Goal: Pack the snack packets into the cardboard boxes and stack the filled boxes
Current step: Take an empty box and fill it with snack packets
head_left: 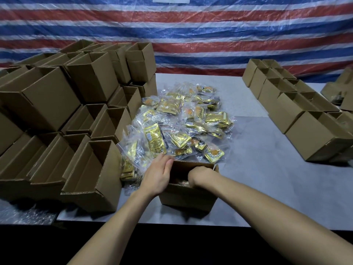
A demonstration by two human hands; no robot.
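Observation:
A small open cardboard box (188, 197) stands at the table's near edge in front of me. My left hand (158, 176) holds its left wall, thumb over the rim and fingers outside against the packets. My right hand (200, 175) is bent down into the box from the right; its fingers are hidden inside, where a bit of an orange packet shows. Behind the box lies a heap of snack packets (183, 123), gold and orange in clear plastic.
Several empty open boxes (91, 176) are piled on the left, close beside the heap. Two rows of boxes (298, 119) run along the right side. Grey table (267, 178) lies between them; a striped tarp (191, 35) hangs behind.

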